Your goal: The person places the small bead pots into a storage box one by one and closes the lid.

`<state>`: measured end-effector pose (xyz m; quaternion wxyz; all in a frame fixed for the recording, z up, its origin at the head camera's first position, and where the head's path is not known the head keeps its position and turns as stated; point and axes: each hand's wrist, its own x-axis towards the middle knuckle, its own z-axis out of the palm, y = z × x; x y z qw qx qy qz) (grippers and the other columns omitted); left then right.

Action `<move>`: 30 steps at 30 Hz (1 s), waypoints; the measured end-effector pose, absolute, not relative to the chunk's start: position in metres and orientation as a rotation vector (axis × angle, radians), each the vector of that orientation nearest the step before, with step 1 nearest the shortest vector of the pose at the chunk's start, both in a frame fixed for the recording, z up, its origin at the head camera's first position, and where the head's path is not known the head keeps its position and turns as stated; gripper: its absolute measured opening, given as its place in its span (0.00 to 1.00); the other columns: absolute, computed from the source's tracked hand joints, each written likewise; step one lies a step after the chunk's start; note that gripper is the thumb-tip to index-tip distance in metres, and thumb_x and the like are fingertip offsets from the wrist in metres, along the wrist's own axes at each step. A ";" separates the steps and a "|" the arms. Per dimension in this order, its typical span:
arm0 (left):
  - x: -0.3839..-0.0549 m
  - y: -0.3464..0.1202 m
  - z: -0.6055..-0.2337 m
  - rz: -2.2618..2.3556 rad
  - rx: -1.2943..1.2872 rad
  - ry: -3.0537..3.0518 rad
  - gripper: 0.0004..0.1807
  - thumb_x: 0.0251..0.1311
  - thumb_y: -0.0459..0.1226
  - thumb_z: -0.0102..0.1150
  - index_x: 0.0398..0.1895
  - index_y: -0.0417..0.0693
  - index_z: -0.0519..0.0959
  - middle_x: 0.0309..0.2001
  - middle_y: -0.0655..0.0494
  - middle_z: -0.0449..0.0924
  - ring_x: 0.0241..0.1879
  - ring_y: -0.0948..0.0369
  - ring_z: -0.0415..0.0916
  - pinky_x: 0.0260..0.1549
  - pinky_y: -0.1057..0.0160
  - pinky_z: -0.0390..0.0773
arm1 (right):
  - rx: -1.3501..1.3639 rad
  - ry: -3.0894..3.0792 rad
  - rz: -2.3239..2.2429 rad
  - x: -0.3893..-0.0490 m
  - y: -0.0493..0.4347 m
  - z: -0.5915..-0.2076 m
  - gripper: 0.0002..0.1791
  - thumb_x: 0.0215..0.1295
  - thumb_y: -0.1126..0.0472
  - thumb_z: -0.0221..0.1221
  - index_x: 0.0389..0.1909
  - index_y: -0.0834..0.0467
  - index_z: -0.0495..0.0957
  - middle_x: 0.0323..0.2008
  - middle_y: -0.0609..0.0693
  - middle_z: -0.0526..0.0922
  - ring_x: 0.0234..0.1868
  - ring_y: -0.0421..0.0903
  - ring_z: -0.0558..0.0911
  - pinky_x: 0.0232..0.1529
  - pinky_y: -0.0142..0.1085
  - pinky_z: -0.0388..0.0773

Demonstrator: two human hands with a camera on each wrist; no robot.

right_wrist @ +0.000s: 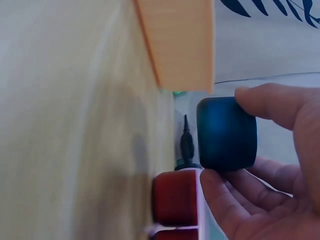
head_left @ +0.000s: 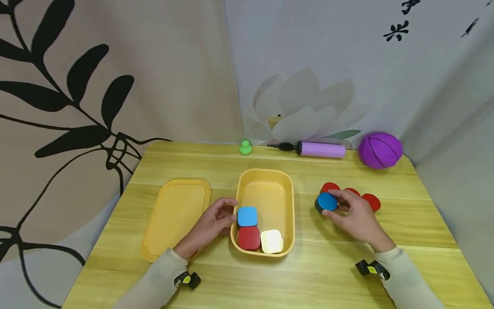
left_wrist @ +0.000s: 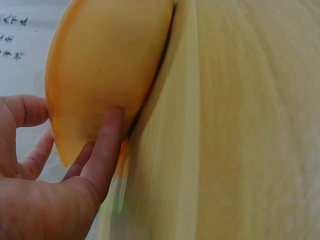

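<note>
My right hand (head_left: 359,219) pinches a blue round block (head_left: 326,201) between thumb and fingers. In the right wrist view the blue block is held off the table, with red round blocks (right_wrist: 175,198) close by. Three red round blocks (head_left: 372,201) are partly hidden behind that hand in the head view. My left hand (head_left: 212,221) touches the left wall of a yellow box (head_left: 266,186), its fingertips on the outer side and rim. Inside the box sit a blue square block (head_left: 247,216), a red square block (head_left: 248,238) and a white square block (head_left: 272,241).
A yellow lid (head_left: 181,206) lies left of the box, partly behind my left hand. Along the table's back edge are a small green object (head_left: 245,147), a purple hand pump (head_left: 322,149) and a purple ball (head_left: 380,150). Patterned curtains (head_left: 185,77) hang behind.
</note>
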<state>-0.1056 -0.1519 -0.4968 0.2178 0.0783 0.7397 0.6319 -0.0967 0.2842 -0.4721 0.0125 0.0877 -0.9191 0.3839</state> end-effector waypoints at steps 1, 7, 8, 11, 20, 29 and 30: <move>-0.106 -0.152 -0.497 1.751 0.217 2.048 0.24 0.75 0.40 0.59 0.72 0.52 0.70 0.65 0.43 0.73 0.56 0.53 0.79 0.46 0.52 0.88 | 0.274 -2.857 1.202 -0.097 0.283 -0.470 0.34 0.64 0.52 0.75 0.68 0.60 0.77 0.58 0.60 0.83 0.53 0.60 0.89 0.53 0.49 0.87; -0.107 -0.152 -0.498 1.762 0.202 2.035 0.23 0.74 0.38 0.59 0.70 0.52 0.71 0.65 0.42 0.72 0.56 0.53 0.79 0.46 0.53 0.88 | 0.330 -2.817 1.216 -0.102 0.275 -0.456 0.34 0.64 0.52 0.75 0.68 0.59 0.77 0.57 0.56 0.83 0.55 0.55 0.86 0.55 0.37 0.86; -0.107 -0.152 -0.498 1.763 0.206 2.031 0.23 0.74 0.38 0.58 0.70 0.52 0.71 0.65 0.42 0.72 0.56 0.53 0.79 0.46 0.53 0.88 | 0.338 -2.816 1.201 -0.102 0.274 -0.453 0.34 0.64 0.52 0.75 0.68 0.58 0.77 0.57 0.56 0.83 0.55 0.53 0.86 0.55 0.34 0.85; -0.107 -0.153 -0.499 1.767 0.208 2.033 0.23 0.75 0.38 0.58 0.70 0.53 0.71 0.65 0.42 0.72 0.56 0.53 0.79 0.45 0.54 0.88 | 0.356 -2.800 1.181 -0.105 0.269 -0.448 0.34 0.65 0.52 0.75 0.68 0.57 0.77 0.58 0.54 0.83 0.53 0.50 0.84 0.53 0.24 0.83; -0.107 -0.153 -0.500 1.787 0.220 2.010 0.23 0.74 0.38 0.59 0.70 0.52 0.71 0.64 0.41 0.72 0.54 0.53 0.80 0.45 0.52 0.89 | 0.450 -2.785 1.205 -0.114 0.247 -0.439 0.34 0.63 0.54 0.75 0.68 0.58 0.77 0.59 0.51 0.84 0.52 0.49 0.86 0.53 0.44 0.87; -0.108 -0.151 -0.500 1.786 0.222 2.009 0.24 0.75 0.39 0.59 0.70 0.51 0.70 0.65 0.39 0.71 0.55 0.52 0.79 0.45 0.54 0.88 | 0.632 -2.724 1.316 -0.121 0.217 -0.437 0.33 0.61 0.60 0.76 0.67 0.60 0.78 0.58 0.51 0.84 0.55 0.50 0.86 0.55 0.45 0.87; -0.107 -0.151 -0.500 1.786 0.223 2.009 0.24 0.74 0.39 0.59 0.70 0.51 0.70 0.65 0.38 0.71 0.55 0.52 0.79 0.45 0.54 0.88 | 0.648 -2.725 1.323 -0.121 0.214 -0.436 0.33 0.61 0.59 0.76 0.66 0.59 0.79 0.58 0.51 0.84 0.55 0.49 0.86 0.55 0.45 0.87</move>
